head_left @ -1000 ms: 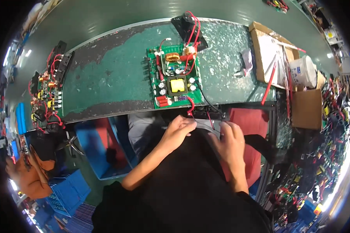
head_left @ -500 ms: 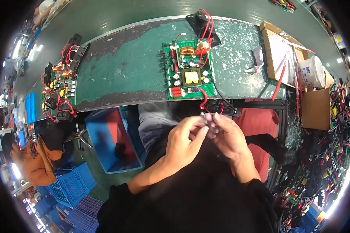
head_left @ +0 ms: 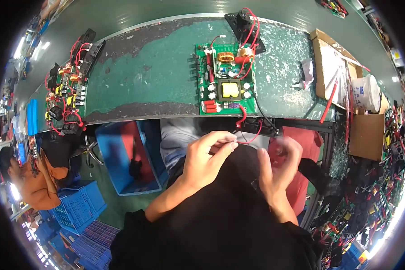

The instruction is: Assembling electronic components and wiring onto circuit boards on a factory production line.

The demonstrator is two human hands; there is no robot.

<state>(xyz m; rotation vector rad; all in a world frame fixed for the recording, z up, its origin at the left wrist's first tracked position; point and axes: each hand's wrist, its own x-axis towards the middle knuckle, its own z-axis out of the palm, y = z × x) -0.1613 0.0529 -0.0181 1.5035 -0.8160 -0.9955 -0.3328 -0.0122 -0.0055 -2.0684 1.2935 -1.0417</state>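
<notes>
The thin red wire (head_left: 259, 132) lies at frame centre, below the circuit board (head_left: 228, 81). From the left hand (head_left: 204, 158), the nearer one, its length runs rightward and curves upward. The left thumb and index finger pinch its end. The right hand (head_left: 280, 168), blurred, sits right of the wire, apart from it, thumb and fingers parted.

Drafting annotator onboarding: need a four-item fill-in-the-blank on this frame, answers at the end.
1. The left hand holds a thin, curved ____ wire.
2. The block near the middle of the circuit board has a ____ top.
3. The white bucket stands to the ____ of the board.
4. The big bin below the bench is ____ outside.

Missing words: red; yellow; right; blue.
</notes>
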